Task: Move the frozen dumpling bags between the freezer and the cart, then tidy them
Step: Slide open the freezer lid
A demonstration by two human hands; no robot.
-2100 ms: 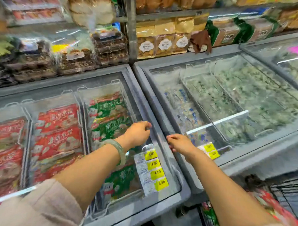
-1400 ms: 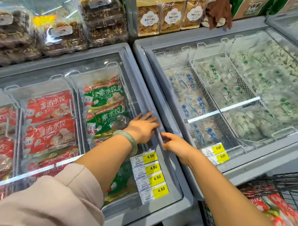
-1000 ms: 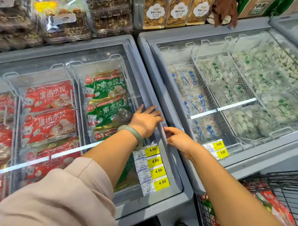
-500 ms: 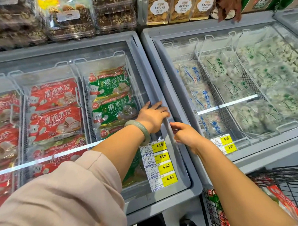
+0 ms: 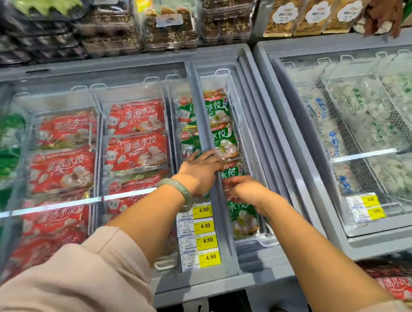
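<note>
The left chest freezer [image 5: 195, 286] fills my view from nine o'clock to the centre, and a second freezer [image 5: 384, 246] of pale dumpling packs lies at three o'clock, its lid closed. Along twelve o'clock runs a shelf of boxed and bagged goods [image 5: 170, 26]. The left freezer's sliding glass lid [image 5: 137, 83] covers the nine o'clock side and leaves a strip uncovered toward three o'clock; its grey edge bar [image 5: 206, 123] runs from twelve to six through the middle. Under the glass lie the red dumpling bags [image 5: 135, 139] in wire baskets. The green dumpling bags [image 5: 221, 133] are stacked in the basket at the centre, half under the glass and half in the uncovered strip. At five o'clock a corner of the cart [image 5: 394, 272] shows, with a red bag [image 5: 396, 286] in it.

My left hand [image 5: 199, 172] lies flat on the edge bar, fingers straight and spread, gripping nothing. My right hand [image 5: 243, 189] is inside the uncovered strip, just at three o'clock of the bar, over a green bag. Its fingers are blurred, so I cannot tell whether they hold anything. A jade bangle [image 5: 178, 187] sits on my left wrist. Four yellow price labels [image 5: 204, 232] are stuck on the glass at six o'clock of it.
</note>
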